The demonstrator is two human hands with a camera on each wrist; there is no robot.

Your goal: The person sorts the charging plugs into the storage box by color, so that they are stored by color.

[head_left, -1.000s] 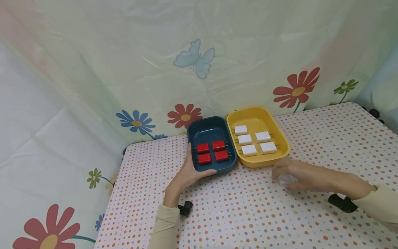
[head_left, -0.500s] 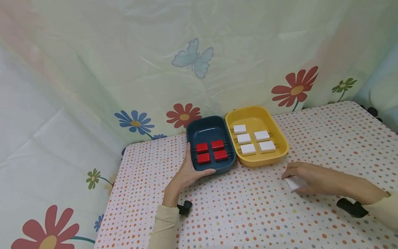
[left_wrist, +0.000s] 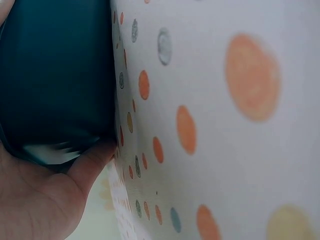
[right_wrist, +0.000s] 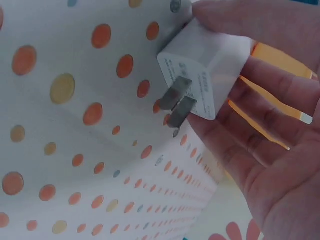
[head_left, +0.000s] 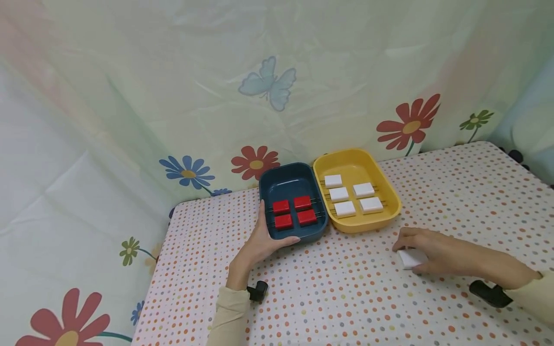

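Note:
My left hand grips the near left corner of the dark blue tray, with the thumb along the front rim and the fingers against the left side. In the left wrist view the tray's dark outer wall fills the upper left. To the right of the trays, my right hand holds a white charger plug low at the tablecloth. Its two flat metal prongs face the camera in the right wrist view, the thumb on one side and the fingers behind. Whether it touches the cloth I cannot tell.
Several red charger plugs lie in two columns inside the blue tray. Touching that tray's right side is a yellow tray, with several white charger plugs lying in it. A flowered backdrop rises behind the dotted tablecloth.
My right hand has moved a little right and toward me with the white charger plug, then slowed near the cloth. My left hand and both trays have kept their places.

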